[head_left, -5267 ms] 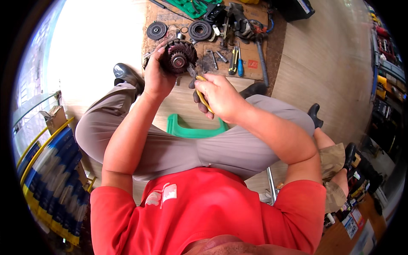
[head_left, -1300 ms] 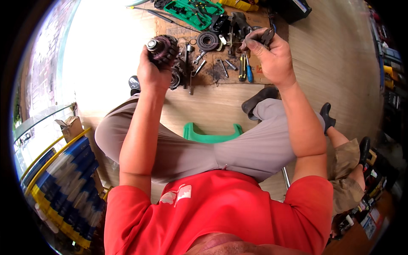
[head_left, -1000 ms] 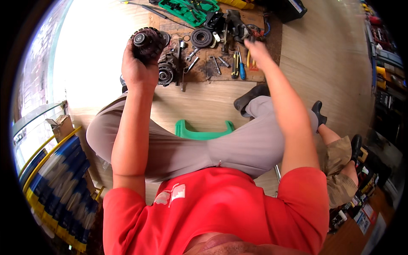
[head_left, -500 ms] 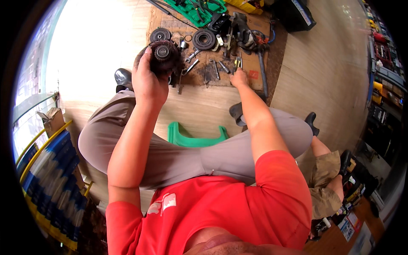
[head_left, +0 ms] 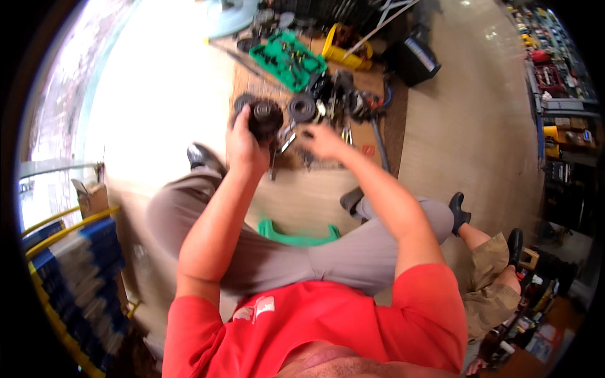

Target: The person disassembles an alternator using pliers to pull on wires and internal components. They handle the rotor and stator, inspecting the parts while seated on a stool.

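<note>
My left hand [head_left: 246, 145] is closed around a dark, greasy round part [head_left: 266, 120] with a bearing-like ring in its middle, held up over the near left of a stained cardboard sheet [head_left: 365, 135]. To its right, my right hand [head_left: 324, 142] hovers above the sheet. Motion smears its fingers, so whether they pinch anything is unclear. Between the hands lie metal tools, among them a wrench [head_left: 288, 140]. Just beyond them rests a black ring-shaped part [head_left: 302, 108]. Another dark disc [head_left: 244, 101] sits partly hidden behind the held part.
Farther back are an open green tool case [head_left: 287, 60], a yellow bin [head_left: 346, 49] and a black box [head_left: 413, 60]. A power tool with a grey tube [head_left: 380, 142] lies at the sheet's right. A green stool [head_left: 299, 239] stands between my legs; another person's legs [head_left: 495, 252] show at right.
My right hand has moved left, away from the small tools at the sheet's right, toward the left hand. The left hand keeps the round part. The view has shifted, showing more of the far side.
</note>
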A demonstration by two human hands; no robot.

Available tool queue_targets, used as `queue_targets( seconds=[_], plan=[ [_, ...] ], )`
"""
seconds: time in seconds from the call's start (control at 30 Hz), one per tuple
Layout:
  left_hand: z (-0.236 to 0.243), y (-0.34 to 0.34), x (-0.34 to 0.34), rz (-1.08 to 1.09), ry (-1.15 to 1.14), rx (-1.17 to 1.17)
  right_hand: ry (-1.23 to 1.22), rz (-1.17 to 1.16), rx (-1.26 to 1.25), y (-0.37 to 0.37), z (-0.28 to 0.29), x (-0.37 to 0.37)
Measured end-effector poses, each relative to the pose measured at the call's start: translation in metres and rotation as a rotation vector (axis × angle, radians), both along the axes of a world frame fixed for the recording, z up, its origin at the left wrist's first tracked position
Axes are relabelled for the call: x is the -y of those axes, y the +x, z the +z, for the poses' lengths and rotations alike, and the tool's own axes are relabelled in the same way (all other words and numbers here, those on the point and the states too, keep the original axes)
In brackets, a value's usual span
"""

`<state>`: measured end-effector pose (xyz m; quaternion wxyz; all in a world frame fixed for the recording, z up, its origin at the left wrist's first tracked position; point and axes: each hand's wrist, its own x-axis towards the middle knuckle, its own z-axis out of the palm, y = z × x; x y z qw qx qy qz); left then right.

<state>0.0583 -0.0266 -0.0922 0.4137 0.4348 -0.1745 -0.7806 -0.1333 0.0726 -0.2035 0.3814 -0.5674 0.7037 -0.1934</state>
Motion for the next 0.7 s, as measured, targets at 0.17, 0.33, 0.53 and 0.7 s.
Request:
queue_targets(
  seconds=[0.17,0.33,0.53,0.7],
  plan=[
    [0.023,0.001,-0.002,-0.095,-0.006,-0.131,-0.194,0.12,0.029,0.036,0.133,-0.022],
    [0.055,-0.005,-0.001,-0.189,-0.065,-0.245,-0.054,-0.322,0.673,0.037,0.194,-0.039],
    [0.052,-0.028,0.014,-0.276,-0.312,-0.343,-0.541,-0.348,0.995,0.059,0.172,-0.017],
    [0.021,-0.032,-0.005,-0.275,-0.059,-0.364,-0.254,-0.565,0.849,0.05,0.14,-0.015]
  ],
)
